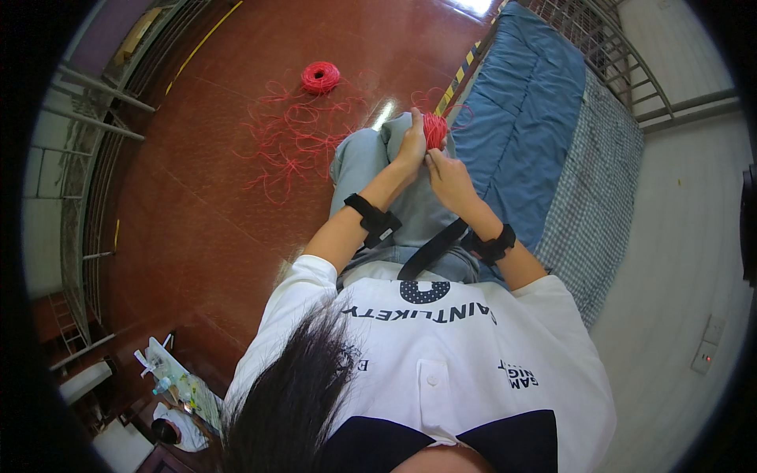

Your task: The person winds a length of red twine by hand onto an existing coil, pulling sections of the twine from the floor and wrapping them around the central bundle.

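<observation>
Above my knees, my left hand point(414, 142) grips a ball of red cord point(436, 130) from its left side, thumb pointing up. My right hand point(447, 177) is at the ball's lower edge, its fingers pinched together there; the cord between them is too small to make out. Loose loops of cord stick out above and to the right of the ball. On the floor lies a wide tangle of loose red cord point(295, 139), left of my knees. A round coil of red cord point(320, 77) with a hole in its middle sits just above the tangle.
Close on my right is a bed with a blue quilt point(508, 100) and a checked sheet point(603, 159). Metal bed frames point(106, 88) stand at the left. Yellow-black tape point(464, 70) edges the bedside floor. At the lower left, a person point(180, 428) is beside a cluttered table point(195, 384).
</observation>
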Motion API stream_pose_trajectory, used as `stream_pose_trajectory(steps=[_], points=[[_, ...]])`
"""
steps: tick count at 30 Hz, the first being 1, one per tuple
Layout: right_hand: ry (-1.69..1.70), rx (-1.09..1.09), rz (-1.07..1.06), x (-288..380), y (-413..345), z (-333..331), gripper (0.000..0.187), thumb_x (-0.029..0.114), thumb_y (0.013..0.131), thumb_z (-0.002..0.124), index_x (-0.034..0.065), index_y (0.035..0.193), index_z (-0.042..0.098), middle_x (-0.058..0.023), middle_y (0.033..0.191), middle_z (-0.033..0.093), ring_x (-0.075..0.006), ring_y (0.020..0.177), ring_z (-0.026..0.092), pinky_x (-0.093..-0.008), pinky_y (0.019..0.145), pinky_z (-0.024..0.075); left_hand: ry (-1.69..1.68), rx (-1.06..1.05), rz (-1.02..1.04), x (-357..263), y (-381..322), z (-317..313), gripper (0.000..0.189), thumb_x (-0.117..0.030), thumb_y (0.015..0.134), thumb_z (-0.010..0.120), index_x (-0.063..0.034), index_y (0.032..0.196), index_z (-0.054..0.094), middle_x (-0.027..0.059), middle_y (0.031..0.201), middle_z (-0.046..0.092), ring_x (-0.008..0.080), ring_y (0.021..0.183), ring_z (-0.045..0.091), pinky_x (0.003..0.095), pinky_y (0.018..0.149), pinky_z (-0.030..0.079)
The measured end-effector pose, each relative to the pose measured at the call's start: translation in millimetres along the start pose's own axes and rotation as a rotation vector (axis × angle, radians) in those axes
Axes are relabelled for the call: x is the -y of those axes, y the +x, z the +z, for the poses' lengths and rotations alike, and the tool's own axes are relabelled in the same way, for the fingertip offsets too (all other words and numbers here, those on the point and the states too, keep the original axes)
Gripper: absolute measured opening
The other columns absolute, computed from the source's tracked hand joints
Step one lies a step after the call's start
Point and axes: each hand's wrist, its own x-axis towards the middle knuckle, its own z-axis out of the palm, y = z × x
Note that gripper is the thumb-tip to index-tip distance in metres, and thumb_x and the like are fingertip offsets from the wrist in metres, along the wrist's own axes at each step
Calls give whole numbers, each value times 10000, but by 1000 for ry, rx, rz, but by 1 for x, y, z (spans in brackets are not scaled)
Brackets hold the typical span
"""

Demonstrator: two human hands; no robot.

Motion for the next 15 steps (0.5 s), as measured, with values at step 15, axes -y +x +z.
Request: stream_pose_trajectory(steps=[15], points=[[-143, 265, -472, -61, 4, -13, 192, 160, 874, 427, 6, 940, 520, -158, 952, 529, -302, 973, 467, -399, 857, 347, -264, 146, 11, -14, -6, 12, 621, -524, 901, 206, -24, 760, 545, 62, 576, 538, 128, 414, 457, 238, 393, 368]])
